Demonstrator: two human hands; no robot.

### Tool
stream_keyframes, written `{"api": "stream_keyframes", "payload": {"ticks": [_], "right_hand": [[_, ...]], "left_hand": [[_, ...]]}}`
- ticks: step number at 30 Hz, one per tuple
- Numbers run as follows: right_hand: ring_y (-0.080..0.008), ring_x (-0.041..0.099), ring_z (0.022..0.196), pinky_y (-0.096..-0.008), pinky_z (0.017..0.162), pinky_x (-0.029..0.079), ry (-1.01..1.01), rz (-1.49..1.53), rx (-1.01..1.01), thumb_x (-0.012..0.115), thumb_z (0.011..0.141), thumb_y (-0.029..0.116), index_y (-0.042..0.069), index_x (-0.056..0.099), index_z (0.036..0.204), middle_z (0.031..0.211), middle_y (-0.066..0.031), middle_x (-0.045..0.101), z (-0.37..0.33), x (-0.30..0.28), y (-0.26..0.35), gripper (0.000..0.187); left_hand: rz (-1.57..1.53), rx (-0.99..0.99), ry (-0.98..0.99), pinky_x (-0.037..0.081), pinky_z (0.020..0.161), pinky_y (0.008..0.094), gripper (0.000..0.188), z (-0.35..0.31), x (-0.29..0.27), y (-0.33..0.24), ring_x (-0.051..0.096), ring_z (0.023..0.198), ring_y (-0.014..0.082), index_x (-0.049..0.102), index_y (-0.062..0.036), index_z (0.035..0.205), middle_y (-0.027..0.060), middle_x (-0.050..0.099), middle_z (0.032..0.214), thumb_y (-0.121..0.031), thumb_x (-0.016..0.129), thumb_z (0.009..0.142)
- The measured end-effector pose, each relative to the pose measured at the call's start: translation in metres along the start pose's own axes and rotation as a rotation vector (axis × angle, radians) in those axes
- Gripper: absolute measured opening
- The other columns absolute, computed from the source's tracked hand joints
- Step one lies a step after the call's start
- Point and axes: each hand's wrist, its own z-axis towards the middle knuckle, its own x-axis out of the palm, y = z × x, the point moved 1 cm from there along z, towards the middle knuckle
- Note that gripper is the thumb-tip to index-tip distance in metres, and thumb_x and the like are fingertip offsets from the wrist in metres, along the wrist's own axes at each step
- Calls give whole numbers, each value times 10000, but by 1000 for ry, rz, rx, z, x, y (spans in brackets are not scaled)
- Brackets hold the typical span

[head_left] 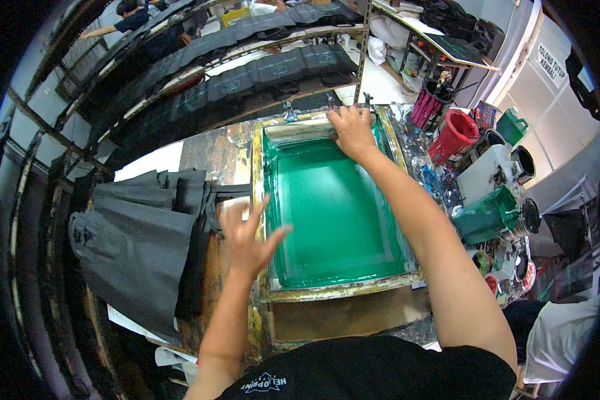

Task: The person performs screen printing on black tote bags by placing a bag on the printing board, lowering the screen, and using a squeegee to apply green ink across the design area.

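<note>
A silk-screen printing frame [337,291] lies on the worktable, its mesh [340,213] coated in wet green ink. At the far end of the frame, a squeegee [297,133] with a pale, ink-stained handle rests across the mesh. My right hand [352,130] is closed over the squeegee's right part; the blade's lower edge is hidden in the ink. Over the frame's left edge hovers my left hand [247,233], blurred, its fingers and thumb apart and nothing in it. Just left of it lies a stack of black fabric bags [140,233], straps reaching toward the frame.
Racks holding black printed bags [247,80] stand beyond the table and along the left. Ink containers crowd the right side, including a red bucket [455,133], a white canister [485,170] and a green tub [483,220]. Another person [132,20] is at the far left.
</note>
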Motion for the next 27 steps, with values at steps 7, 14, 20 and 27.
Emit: {"api": "stream_keyframes", "payload": {"ticks": [7,14,20,27], "right_hand": [[-245,658,1018,-469,907,470,-64,18,-81,652,908,154,157,620,1249,1047,-23,664,7,10,-4,342],[-256,671,1032,-476,900,479,-14,50,-56,691,887,136,162,629,1212,1048,-35,684,6,-2,-6,333],[-263,669,1003,-471,862,471,46,54,-66,691,891,172,159,638,1205,1015,-46,677,-40,-36,13,319],[-235,646,941,-440,810,441,64,44,-80,656,907,168,173,652,1171,981,-37,659,-135,-110,54,265]], "left_hand": [[161,148,120,500,996,524,756,182,133,43,650,1176,379,713,-30,1276,207,691,1220,-697,658,925],[263,76,223,589,750,449,733,180,173,47,745,819,312,735,-68,868,113,738,862,-787,598,884],[265,179,80,529,635,433,644,135,146,25,701,711,294,666,-97,787,95,688,765,-735,656,875],[222,177,44,480,638,395,623,40,83,-33,633,675,250,602,-120,753,51,603,726,-727,729,815]]}}
